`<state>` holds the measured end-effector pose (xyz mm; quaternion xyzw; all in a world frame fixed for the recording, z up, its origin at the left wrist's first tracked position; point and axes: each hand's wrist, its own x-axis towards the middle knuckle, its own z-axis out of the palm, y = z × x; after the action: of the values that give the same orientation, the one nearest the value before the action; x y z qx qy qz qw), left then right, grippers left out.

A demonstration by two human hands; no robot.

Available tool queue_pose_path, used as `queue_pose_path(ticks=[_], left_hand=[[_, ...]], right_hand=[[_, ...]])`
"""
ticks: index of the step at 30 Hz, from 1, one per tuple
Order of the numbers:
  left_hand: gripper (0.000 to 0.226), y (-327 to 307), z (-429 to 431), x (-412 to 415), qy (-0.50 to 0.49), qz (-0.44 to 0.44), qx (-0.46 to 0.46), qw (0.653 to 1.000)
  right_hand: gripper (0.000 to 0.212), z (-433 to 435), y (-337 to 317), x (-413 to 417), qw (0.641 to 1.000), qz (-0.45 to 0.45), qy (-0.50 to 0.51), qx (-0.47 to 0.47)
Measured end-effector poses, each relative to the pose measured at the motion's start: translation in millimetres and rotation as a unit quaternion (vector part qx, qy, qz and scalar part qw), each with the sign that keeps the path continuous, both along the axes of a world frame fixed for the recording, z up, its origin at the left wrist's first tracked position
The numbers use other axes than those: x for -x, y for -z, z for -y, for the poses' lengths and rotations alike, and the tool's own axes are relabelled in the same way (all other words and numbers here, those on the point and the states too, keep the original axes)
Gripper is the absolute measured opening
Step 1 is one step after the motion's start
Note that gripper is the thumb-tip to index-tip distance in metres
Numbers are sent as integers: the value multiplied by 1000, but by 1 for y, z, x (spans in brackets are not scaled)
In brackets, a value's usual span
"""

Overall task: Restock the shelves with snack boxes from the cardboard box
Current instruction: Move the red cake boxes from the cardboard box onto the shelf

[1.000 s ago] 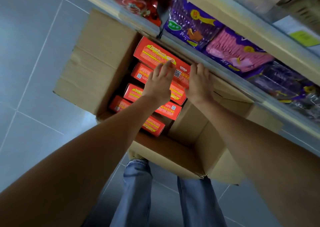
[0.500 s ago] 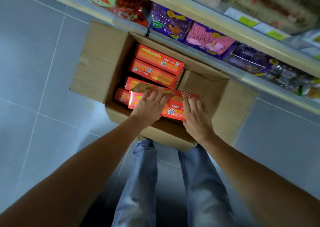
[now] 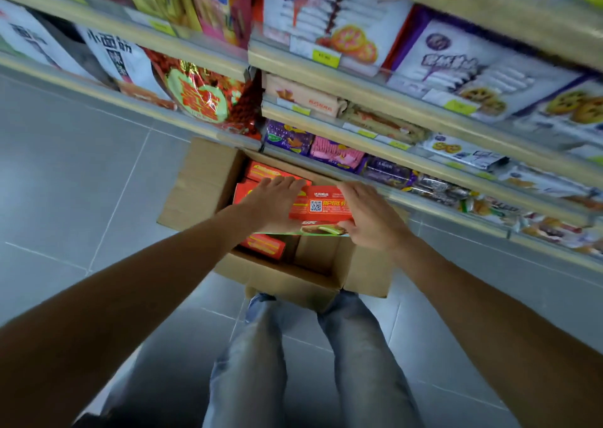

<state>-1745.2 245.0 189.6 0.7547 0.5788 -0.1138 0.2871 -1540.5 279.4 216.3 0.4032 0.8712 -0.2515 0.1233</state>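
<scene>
We are holding a red rectangular cardboard snack box [image 3: 321, 206] just above the open brown cardboard box [image 3: 293, 279], which is sitting on the grey floor [image 3: 81, 183] at the centre of the view. Our left hand [image 3: 272, 204] is gripping its nine o'clock end, fingers [image 3: 287, 183] wrapped over the far edge. Our right hand [image 3: 368, 220] is clasping the three o'clock end likewise.

The snack box is looking light and stiff, with glossy, possibly slippery faces. We are judging the short ends the safest hold, provided the thin walls are not being squeezed.

More red boxes [image 3: 262, 246] are lying inside the cardboard box at seven o'clock. Stocked shelves [image 3: 375, 114] are running from twelve to three o'clock.
</scene>
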Motion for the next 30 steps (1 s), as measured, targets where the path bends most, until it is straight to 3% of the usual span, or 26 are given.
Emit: queue_pose_path(ticks=[7,11,16,20,24,27,30], left_hand=[[76,-132,-37,21,-36,63,12,997],[58,-224,-56,28,-81,132,11,988],[61,-338,-71,35,-112,243,-7,963],[35,-427,-81,30,-102,256,-75,958],[44,-503,-83,24,-60,288,-134,946],[68,-542,-87,24,-85,234,-170,953],[80,-582,-82,14,-65,261,-185,945]], right_hand=[[64,-43,-126,8,998,-25,14,-50],[61,-61,-211,10,987,-89,72,-110],[81,-77,-320,5,949,-224,206,-89],[51,-79,-394,0,909,-323,260,-25],[23,-75,-464,-13,886,-382,261,-42],[28,-73,-507,-19,852,-408,311,-106],[29,-71,-543,-23,834,-414,334,-149]])
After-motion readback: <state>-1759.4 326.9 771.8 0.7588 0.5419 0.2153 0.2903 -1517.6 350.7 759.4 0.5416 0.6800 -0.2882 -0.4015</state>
